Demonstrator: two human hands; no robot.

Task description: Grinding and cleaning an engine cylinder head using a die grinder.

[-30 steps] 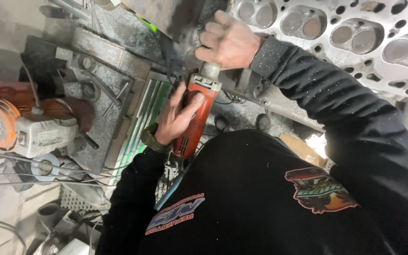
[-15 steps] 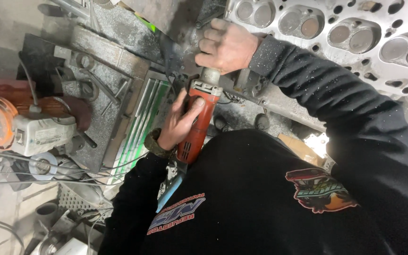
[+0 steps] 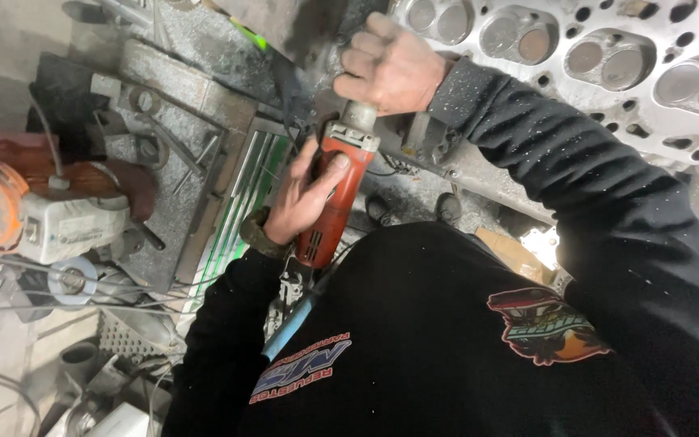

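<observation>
My left hand is wrapped around the red body of a hand-held grinder. Gripping the tool's grey metal neck is my right hand, close against the edge of a grey cylinder head with round valves in its chambers. The tool's tip is hidden under my right hand. A blue cord or hose leaves the tool's rear and runs down past my black sweatshirt. Both black sleeves are flecked with pale dust.
At the left lies an orange-and-white power tool with a roll of tape beside it. Metal wrenches and rods lie on a dusty grey slab. A green-striped case sits beside my left wrist. Wires run along the lower left.
Both hands stay on the grinder in nearly the same place. My left fingers have shifted slightly on the red body.
</observation>
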